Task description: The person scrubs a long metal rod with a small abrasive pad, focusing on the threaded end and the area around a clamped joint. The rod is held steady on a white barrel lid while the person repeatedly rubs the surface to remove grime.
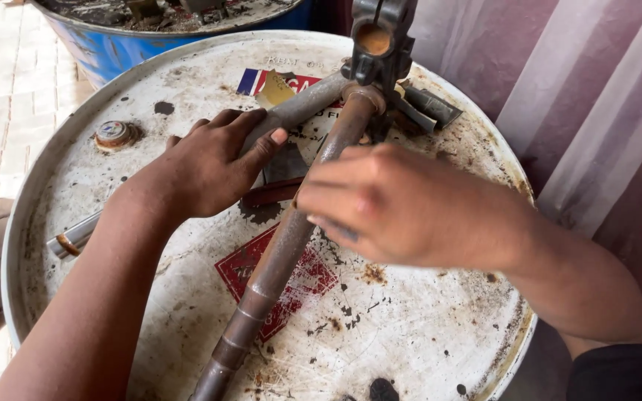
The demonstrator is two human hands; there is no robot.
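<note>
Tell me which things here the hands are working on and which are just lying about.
In hand:
left hand
right hand
rusty grey metal pipe
dark forged metal clamp fitting

Lying about:
white rusty drum lid
round bung cap
blue drum
</note>
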